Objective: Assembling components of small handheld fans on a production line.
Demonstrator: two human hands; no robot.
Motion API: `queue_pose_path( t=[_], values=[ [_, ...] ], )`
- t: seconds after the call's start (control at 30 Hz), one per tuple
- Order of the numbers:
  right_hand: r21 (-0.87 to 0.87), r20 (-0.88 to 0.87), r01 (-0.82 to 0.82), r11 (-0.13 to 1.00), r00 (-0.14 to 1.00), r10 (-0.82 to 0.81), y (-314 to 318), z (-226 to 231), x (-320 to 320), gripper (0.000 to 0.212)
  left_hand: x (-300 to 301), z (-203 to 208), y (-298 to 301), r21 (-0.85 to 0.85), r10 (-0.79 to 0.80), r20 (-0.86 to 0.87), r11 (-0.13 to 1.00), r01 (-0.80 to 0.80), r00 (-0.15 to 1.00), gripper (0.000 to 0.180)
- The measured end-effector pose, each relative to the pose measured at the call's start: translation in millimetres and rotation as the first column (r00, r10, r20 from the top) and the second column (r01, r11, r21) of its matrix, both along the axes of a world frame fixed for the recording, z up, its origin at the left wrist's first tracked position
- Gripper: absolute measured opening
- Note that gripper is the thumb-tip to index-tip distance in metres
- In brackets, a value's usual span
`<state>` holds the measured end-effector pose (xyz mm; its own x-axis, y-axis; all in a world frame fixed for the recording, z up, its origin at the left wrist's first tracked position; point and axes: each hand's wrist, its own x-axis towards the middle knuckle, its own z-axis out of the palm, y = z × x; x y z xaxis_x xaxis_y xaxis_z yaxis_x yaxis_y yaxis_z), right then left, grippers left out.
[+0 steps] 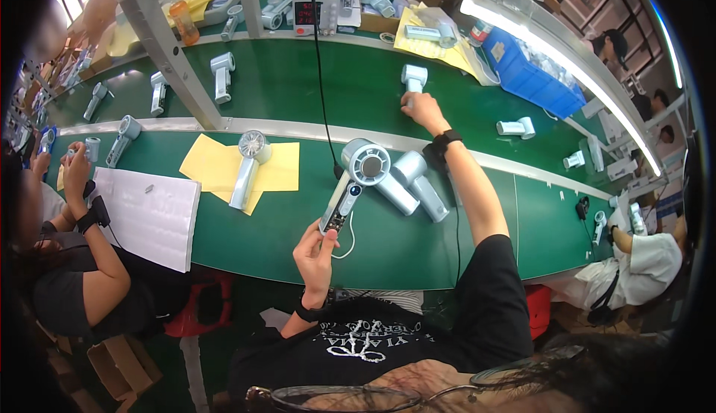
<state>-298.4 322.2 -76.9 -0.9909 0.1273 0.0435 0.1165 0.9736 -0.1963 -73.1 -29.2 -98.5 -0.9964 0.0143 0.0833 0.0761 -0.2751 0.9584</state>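
My left hand [315, 258] is closed around the lower handle of a pale blue handheld fan [365, 161]. The handle's front is uncovered and shows a circuit board; the round head with its grille points up. A thin white cable [351, 243] curls beside it. My right hand [423, 111] reaches out over the green belt, its fingers closed on the handle of another handheld fan [415, 76]. Two more fans [424, 189] lie crossed on the bench, just right of the fan in my left hand.
One fan [243, 182] rests on yellow paper [206, 165] at left, beside a white foam sheet [149, 215]. Several fans stand along the belt [283, 85]. A black cable [322, 85] hangs down mid-bench. A blue bin [526, 73] sits back right. Co-workers flank me.
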Motion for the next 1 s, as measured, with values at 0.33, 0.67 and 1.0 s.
queue_pose_path(
  t=[0.33, 0.67, 1.0],
  values=[
    [-0.273, -0.377, -0.008, 0.962, 0.921, -0.099, 5, 58, 239, 0.03, 0, 9, 4, 0.106, -0.083, 0.041, 0.991, 0.078, 0.996, 0.031],
    [-0.105, -0.333, 0.28, 0.954, 0.894, -0.299, -62, 38, 328, 0.063, 13, 18, 0, 0.074, -0.423, 0.037, 0.905, 0.419, 0.906, 0.031],
    [-0.184, -0.734, -0.689, 0.701, 0.571, 0.368, -93, 69, 302, 0.085, 12, 39, -4, -0.079, -0.717, 0.031, 0.693, 0.716, 0.697, 0.032]
  ],
)
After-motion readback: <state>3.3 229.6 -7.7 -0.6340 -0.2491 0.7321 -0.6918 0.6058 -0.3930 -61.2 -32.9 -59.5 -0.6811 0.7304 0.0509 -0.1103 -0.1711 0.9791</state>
